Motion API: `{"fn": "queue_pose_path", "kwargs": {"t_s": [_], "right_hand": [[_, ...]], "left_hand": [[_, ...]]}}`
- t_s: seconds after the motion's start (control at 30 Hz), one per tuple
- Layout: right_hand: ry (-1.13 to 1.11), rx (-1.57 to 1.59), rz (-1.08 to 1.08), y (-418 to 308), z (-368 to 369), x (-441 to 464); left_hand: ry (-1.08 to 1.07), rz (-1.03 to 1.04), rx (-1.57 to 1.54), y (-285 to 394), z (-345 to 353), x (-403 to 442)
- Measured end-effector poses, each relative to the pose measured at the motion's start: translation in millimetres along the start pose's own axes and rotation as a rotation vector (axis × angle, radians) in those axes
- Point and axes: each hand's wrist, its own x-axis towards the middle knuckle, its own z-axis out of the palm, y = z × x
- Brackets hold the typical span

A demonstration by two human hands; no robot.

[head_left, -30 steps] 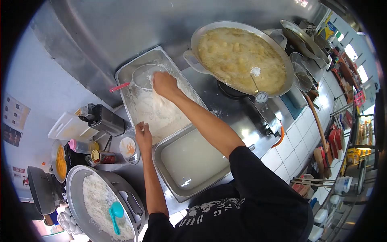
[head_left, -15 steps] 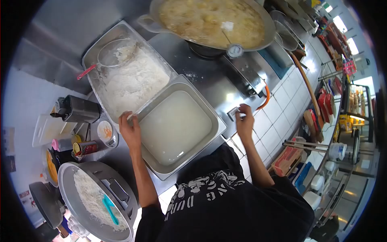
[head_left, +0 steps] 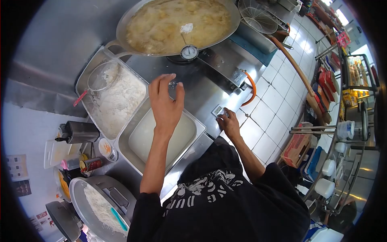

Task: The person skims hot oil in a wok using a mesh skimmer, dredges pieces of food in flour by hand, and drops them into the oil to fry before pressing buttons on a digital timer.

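Note:
My left hand [head_left: 165,97] is raised over the steel tray [head_left: 200,127] of cloudy liquid [head_left: 177,139], fingers apart and holding nothing. On the counter's right edge, my right hand [head_left: 229,124] has its curled fingers on a small digital timer [head_left: 219,111]; the fingers partly cover it. Beside the liquid stands a tray of flour [head_left: 121,97], with a red-handled strainer [head_left: 98,78] lying in it. Past both trays, a large pan [head_left: 121,30] holds bubbling oil with pale pieces [head_left: 177,24]. A dial thermometer [head_left: 189,52] rests at its near rim.
An orange hose [head_left: 253,88] curves off the burner's right side. A wire skimmer [head_left: 258,18] with a long wooden handle [head_left: 296,66] lies at the right. At lower left are a flour tub [head_left: 100,205] with a turquoise scoop [head_left: 119,219], a can [head_left: 91,163] and a scale [head_left: 108,149].
My left hand has moved from the tray's left rim up over the liquid. My right hand has come down onto the timer. The view has shifted, so the counter appears farther left.

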Motion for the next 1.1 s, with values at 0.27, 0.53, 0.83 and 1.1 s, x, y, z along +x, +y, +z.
{"fn": "queue_pose_path", "kwargs": {"t_s": [0.27,0.53,0.83,1.1], "right_hand": [[-0.011,0.007,-0.083,6.5,-7.0,5.4],[-0.080,0.056,-0.069,11.8,-10.6,7.9],[-0.086,0.145,-0.075,18.9,-10.2,16.1],[-0.121,0.130,-0.058,17.6,-14.9,19.6]], "left_hand": [[0.082,0.154,0.165,5.7,45.9,25.5],[0.106,0.118,0.253,3.7,65.6,27.5],[0.120,0.090,0.316,3.5,82.5,43.0],[0.202,0.039,0.350,5.1,85.0,55.1]]}}
